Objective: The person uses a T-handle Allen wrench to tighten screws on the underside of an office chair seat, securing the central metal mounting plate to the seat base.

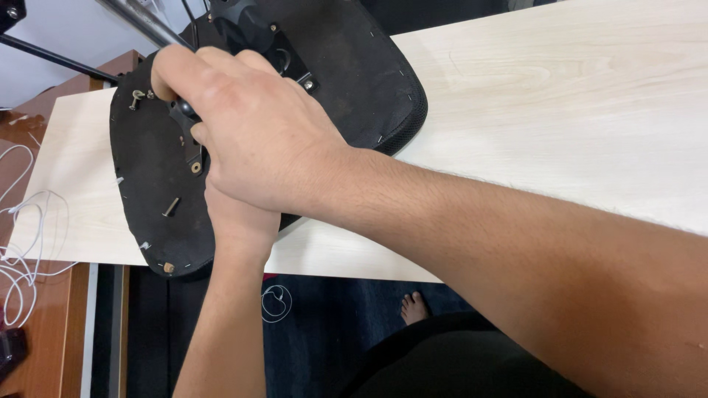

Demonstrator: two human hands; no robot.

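Observation:
A black chair seat (pixel 147 169) lies upside down on a light wooden table (pixel 560 110), its fabric underside stapled along the edge. My right hand (pixel 251 133) rests on top of the seat with its fingers curled around a black handle (pixel 184 110) by the seat's black mounting plate (pixel 258 33). Beneath it my left hand (pixel 240 221) reaches up from below; only its wrist and heel show, and its fingers are hidden. Loose bolts lie on the seat, one (pixel 171 207) near the front edge and one (pixel 136 97) at the far left, with a washer (pixel 196 167) between them.
A white cable (pixel 22 243) trails over a brown surface (pixel 44 346) left of the table. A metal rod (pixel 144 22) slants across the top left. Below the table edge are dark blue floor, a bare foot (pixel 414 304) and a small white cord loop (pixel 276 302).

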